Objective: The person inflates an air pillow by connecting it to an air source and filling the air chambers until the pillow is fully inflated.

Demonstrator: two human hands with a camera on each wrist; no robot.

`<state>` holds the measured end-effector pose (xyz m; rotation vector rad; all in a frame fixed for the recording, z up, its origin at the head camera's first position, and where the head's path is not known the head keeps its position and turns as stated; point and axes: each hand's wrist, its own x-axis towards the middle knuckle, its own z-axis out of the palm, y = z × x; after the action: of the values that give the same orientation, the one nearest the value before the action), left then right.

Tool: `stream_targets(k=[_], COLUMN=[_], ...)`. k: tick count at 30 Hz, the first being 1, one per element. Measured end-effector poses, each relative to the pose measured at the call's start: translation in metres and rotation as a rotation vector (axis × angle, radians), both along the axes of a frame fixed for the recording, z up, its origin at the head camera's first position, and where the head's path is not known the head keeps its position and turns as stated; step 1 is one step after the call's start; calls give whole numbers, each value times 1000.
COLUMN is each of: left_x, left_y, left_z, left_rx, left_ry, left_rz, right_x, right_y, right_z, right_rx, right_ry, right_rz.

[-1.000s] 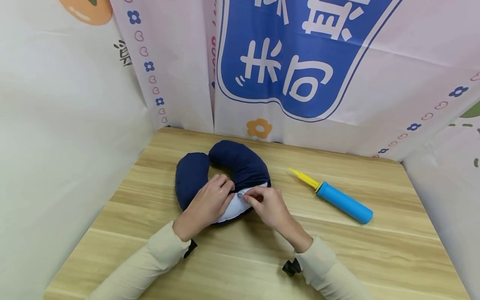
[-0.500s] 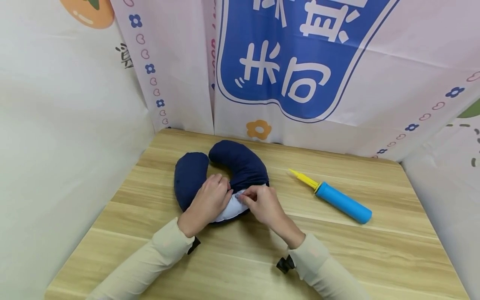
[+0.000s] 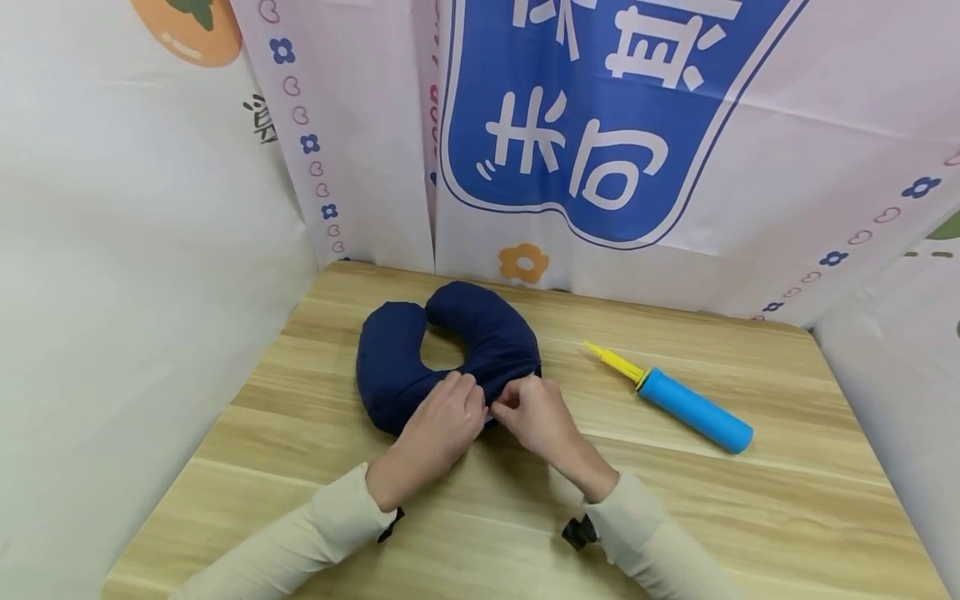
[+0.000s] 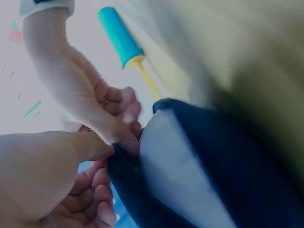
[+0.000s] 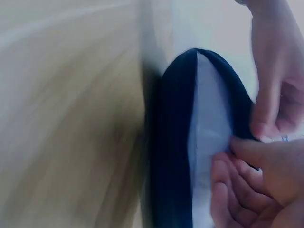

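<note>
A navy U-shaped neck pillow lies on the table with its curved back toward me. Its fabric cover gapes along that back edge, showing a pale inner cushion in the left wrist view. My left hand pinches the upper edge of the cover between thumb and fingers. Close beside it, my right hand has thumb and fingers drawn together at the same edge. In the right wrist view its thumb lies against the cover's rim, and its curled fingers are next to the pale cushion. What its fingertips pinch is partly hidden.
A blue hand pump with a yellow nozzle lies on the wooden table to the right of the pillow. White printed cloth hangs behind the table and along both sides.
The navy cover has come down over the pale inner cushion, which showed widely before and is now nearly hidden from above. My left hand has shifted right and toward me, closer to my right hand.
</note>
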<state>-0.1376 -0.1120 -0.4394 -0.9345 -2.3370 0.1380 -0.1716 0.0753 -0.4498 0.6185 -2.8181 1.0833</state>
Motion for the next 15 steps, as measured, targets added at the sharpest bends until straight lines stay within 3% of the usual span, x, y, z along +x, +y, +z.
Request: stream_targets(k=[3, 7, 15], left_x=[4, 7, 10], left_y=[4, 5, -2], left_z=[-8, -17, -27], left_rx=[-94, -184, -122], left_ry=[32, 60, 15], left_rz=[-6, 12, 18], right_x=[-5, -25, -62], right_y=[22, 49, 72], right_z=[2, -1, -21], right_rx=[64, 109, 75], right_ry=[-73, -114, -114], right_rz=[10, -35, -18])
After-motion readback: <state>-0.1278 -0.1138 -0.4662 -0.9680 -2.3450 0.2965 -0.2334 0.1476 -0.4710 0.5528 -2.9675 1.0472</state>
